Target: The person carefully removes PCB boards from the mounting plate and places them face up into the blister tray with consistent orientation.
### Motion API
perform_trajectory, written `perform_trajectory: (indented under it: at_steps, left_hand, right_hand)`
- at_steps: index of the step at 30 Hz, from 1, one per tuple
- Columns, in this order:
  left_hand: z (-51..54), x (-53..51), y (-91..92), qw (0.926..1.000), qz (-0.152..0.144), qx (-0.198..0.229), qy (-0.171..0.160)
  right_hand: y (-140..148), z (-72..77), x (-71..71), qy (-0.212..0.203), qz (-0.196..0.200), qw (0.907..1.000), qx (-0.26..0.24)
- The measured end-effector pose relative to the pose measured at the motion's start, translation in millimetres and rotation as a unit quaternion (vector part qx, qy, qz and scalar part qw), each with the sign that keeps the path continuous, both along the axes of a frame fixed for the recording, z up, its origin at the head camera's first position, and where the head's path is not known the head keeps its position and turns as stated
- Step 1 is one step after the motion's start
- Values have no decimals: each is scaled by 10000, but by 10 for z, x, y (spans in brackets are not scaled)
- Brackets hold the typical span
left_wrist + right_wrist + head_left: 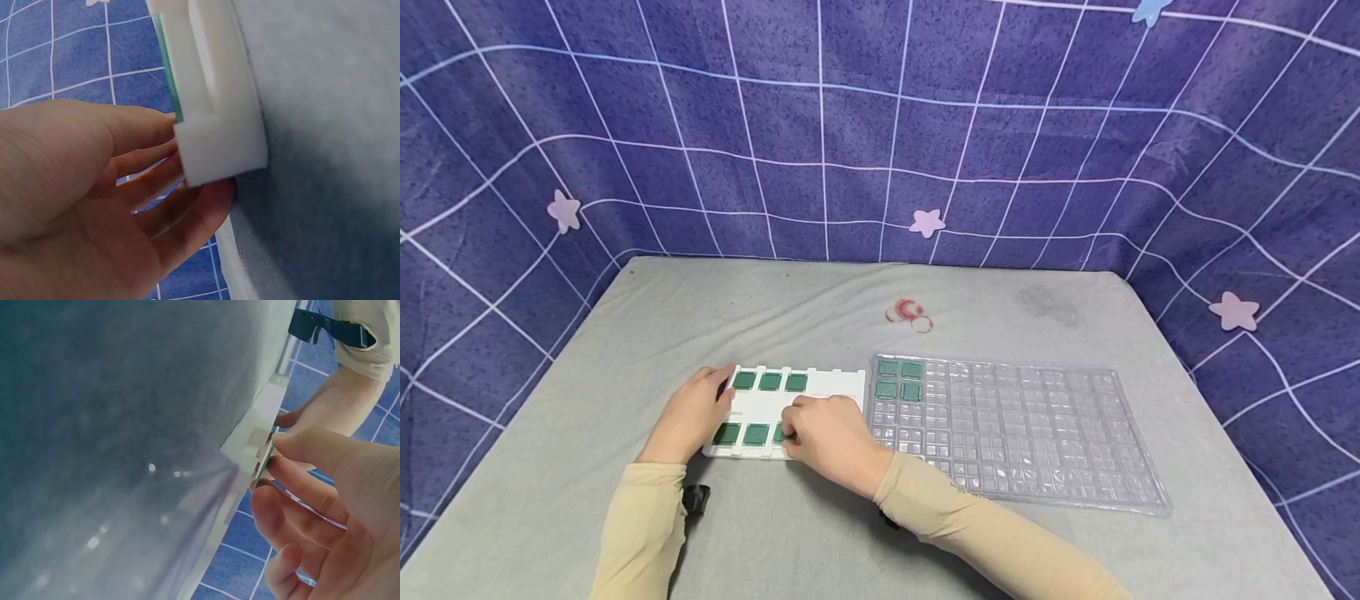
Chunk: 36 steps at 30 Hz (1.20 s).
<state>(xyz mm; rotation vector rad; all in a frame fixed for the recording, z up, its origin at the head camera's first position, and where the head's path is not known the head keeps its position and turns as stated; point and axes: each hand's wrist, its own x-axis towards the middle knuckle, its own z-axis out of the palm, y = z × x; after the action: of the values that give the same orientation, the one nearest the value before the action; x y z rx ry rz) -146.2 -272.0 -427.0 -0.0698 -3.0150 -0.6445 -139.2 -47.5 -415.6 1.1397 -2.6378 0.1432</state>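
A white slotted tray (835,383) lies on the cloth, with green circuit boards (769,382) in its far row and two more in its near row. My left hand (688,417) grips the tray's left end; in the left wrist view the thumb is at the top edge and the fingers lie against the end of the white tray (222,147). Between thumb and fingers, my right hand (835,437) pinches a circuit board (265,464) over the near row. That board is tilted in the right wrist view, and whether it touches its slot cannot be told.
To the right lies a clear plastic blister tray (1030,433), with several green boards (912,369) in its far left pockets. My right forearm passes over its near left corner. Red ring marks (908,311) show on the grey cloth behind. A blue gridded curtain (865,125) surrounds the table.
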Motion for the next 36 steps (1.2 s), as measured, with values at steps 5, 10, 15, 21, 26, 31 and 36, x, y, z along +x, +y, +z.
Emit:
perform_trajectory:
  at_steps: [5, 10, 15, 21, 26, 31, 36]
  left_hand:
    - [1, 5, 10, 10000, 15, -18, 3]
    - [7, -10, 3, 10000, -15, -37, 5]
    - [15, -3, 9, 10000, -20, -9, -2]
    - [22, 8, 14, 10000, -14, -9, -24]
    - [21, 13, 11, 10000, -9, -14, -54]
    - [20, 19, 12, 10000, -19, -12, -58]
    - [15, 29, 18, 10000, 3, 23, -53]
  right_hand:
    - [11, 1, -6, -15, 9, 10000, -46]
    - [37, 17, -7, -22, -23, 10000, -65]
    - [74, 40, -7, 19, -24, 9999, -111]
    - [122, 68, -1, 100, -4, 9998, -162]
    - [180, 85, -1, -58, -47, 9997, -226]
    - [265, 96, -9, -227, -112, 9993, -288]
    - [355, 83, -42, -244, -226, 9989, -342]
